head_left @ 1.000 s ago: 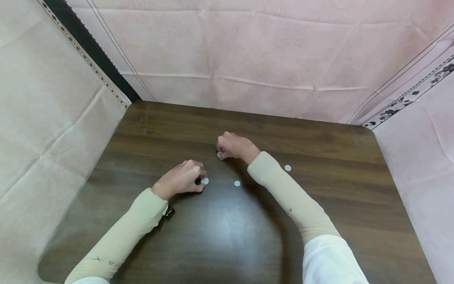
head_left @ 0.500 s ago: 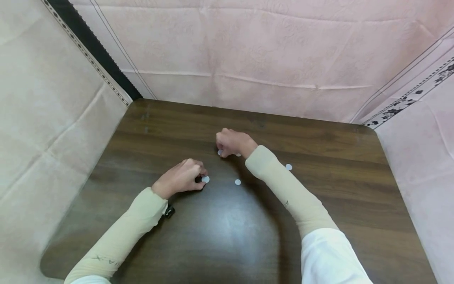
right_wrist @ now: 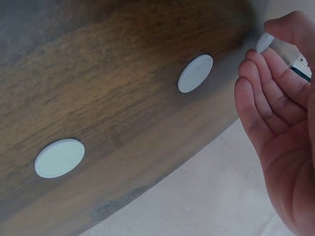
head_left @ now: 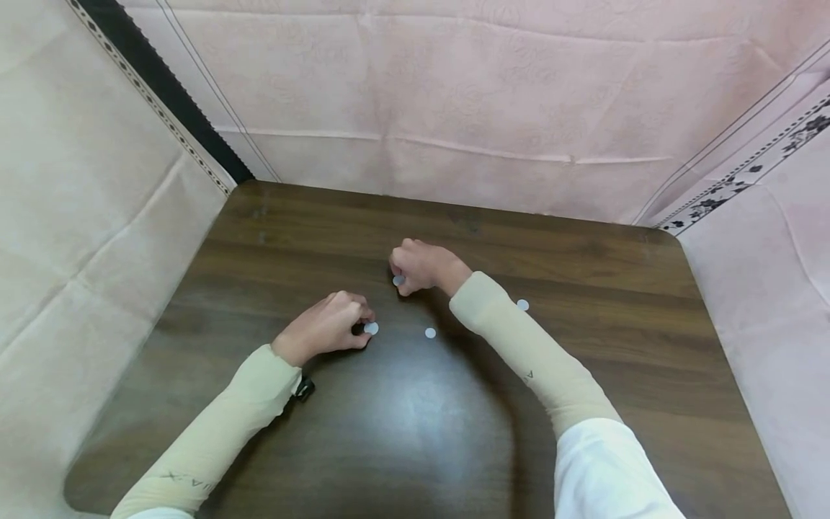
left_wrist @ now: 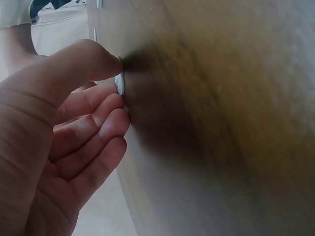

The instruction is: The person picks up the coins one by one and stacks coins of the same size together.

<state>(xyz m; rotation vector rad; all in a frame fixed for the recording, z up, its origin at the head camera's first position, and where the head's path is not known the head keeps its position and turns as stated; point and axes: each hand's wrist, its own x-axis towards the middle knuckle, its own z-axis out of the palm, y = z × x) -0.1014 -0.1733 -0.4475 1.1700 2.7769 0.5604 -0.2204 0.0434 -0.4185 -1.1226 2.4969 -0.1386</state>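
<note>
My left hand (head_left: pixel 327 326) is low over the wooden table, its thumb and fingertips at opposite edges of a small round white disc (head_left: pixel 371 328). The left wrist view catches this disc (left_wrist: pixel 119 83) nearly edge-on, close against the wood. Farther back, my right hand (head_left: pixel 424 267) pinches a second white disc (head_left: pixel 398 280) by its rim. That disc (right_wrist: pixel 265 42) looks tilted between thumb and fingers in the right wrist view, with the other fingers loosely curled below.
One loose white disc (head_left: pixel 431 333) lies between the forearms, and another disc (head_left: pixel 522 305) sits right beside the right sleeve. Two flat discs, a nearer one (right_wrist: pixel 59 158) and a farther one (right_wrist: pixel 195 73), show in the right wrist view. Pale cloth (head_left: pixel 480 108) hangs behind the table (head_left: pixel 311 216).
The right hand shifts slightly near the same spot and now covers a disc that peeked out below its wrist half a second ago. The left hand keeps its hold, nearly still.
</note>
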